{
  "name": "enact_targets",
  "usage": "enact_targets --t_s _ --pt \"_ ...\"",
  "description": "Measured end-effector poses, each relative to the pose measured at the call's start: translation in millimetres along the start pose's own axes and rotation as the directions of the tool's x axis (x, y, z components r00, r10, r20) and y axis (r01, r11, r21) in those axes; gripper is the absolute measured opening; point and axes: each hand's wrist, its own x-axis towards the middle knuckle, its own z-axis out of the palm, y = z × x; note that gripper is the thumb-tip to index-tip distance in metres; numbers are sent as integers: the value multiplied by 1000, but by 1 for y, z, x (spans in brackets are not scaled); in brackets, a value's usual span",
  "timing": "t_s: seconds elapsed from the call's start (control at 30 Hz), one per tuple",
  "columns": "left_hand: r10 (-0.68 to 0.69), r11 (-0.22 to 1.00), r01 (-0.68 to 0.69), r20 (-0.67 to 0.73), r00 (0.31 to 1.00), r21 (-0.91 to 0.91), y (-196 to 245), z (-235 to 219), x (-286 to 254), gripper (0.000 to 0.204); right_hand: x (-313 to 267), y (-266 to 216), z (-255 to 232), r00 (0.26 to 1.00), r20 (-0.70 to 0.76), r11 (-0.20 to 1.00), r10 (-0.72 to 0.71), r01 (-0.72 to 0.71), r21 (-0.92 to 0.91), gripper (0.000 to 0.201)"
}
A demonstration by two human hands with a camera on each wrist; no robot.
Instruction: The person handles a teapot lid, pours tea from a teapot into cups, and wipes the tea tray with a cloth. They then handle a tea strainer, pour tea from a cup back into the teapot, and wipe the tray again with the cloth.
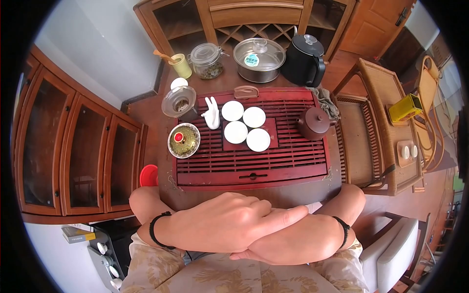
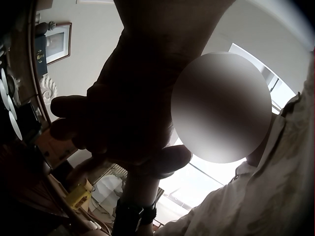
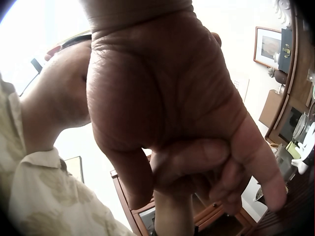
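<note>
In the head view my left hand (image 1: 229,217) lies across my right hand (image 1: 278,241) over the lap, with one finger stretched out to the right. Both hands overlap loosely, and the left covers much of the right. Apart from each other, they hold no object. Beyond them stands a dark red slatted tea tray (image 1: 254,177) with several small white cups (image 1: 236,132) grouped on it. A white hand-shaped figurine (image 1: 211,113), a lidded bowl with a red knob (image 1: 184,140) and a glass pitcher with a strainer (image 1: 171,108) stand at its left. A brown clay teapot (image 1: 313,124) sits at its right.
Behind the tray are a green tool cup (image 1: 181,67), a glass jar (image 1: 206,61), a glass-lidded pot (image 1: 259,58) and a black kettle (image 1: 299,61). A cloth (image 1: 326,104) lies beside the teapot. A wicker cart (image 1: 361,132) stands right; wooden cabinets (image 1: 80,141) stand left.
</note>
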Motion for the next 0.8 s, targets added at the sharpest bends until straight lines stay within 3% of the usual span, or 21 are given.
enact_targets --t_s 0.3,0.4,0.6,0.7,0.73,0.8 --pt "1 1000 -1 -9 1000 6 -1 1 0 86 0 1 1 1000 17 1000 6 -5 -8 50" --pt "13 1000 -13 -38 999 6 -2 2 1 84 3 -10 -55 986 157 996 -51 39 79 49" --pt "-12 993 23 -93 996 115 -3 -7 -1 77 1 8 -9 990 85 991 110 -115 66 36" --pt "-97 954 156 -227 969 257 -9 -31 -12 67 13 -5 -73 991 -93 996 91 -92 -6 35" --pt "-131 929 220 -292 947 298 -10 -40 -18 63 10 0 -80 977 -179 991 115 -127 -53 51" --pt "-200 876 365 -452 869 314 -9 -55 -27 49 14 11 -87 900 -403 967 167 -230 -113 55"
